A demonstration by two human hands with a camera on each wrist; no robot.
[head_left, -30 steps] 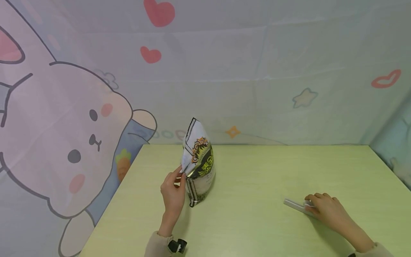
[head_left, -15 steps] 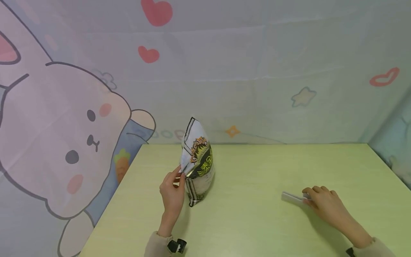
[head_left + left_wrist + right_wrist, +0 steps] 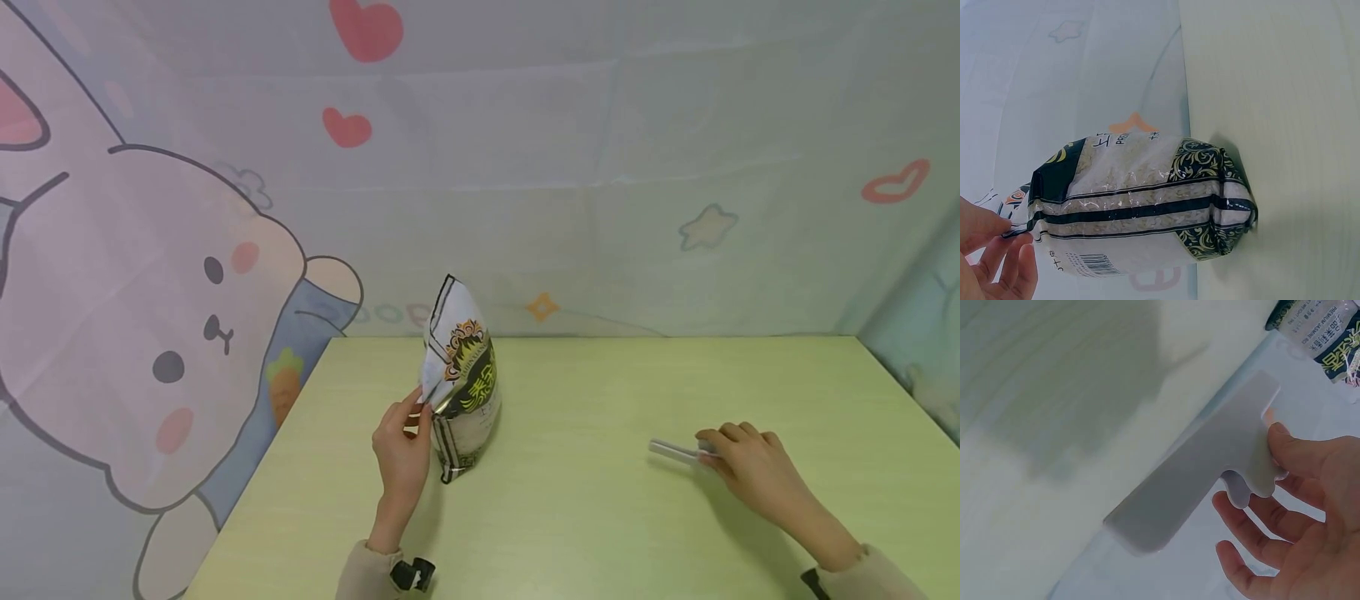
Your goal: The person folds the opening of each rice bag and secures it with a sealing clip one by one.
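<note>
A plastic bag of rice (image 3: 472, 392), white with dark green and gold print, stands upright on the table. The left hand (image 3: 403, 446) pinches the bag's side edge, below its folded top. In the left wrist view the rice bag (image 3: 1129, 194) shows its striped side, a barcode and grains through clear film. Well to the right, the right hand (image 3: 750, 471) holds a pale grey bag clip (image 3: 675, 452) above the table. The right wrist view shows the bag clip (image 3: 1185, 481) as a long bar with short scalloped handles, thumb on one side and fingers on the other.
The light yellow-green table (image 3: 577, 517) runs back to a printed cloth backdrop (image 3: 525, 208) with a rabbit (image 3: 225, 400) at the left. A camera strap (image 3: 412, 575) sits on the left wrist.
The right hand has lifted the bag clip off the table and moved slightly left and away from the body. The left hand and rice bag have stayed in place.
</note>
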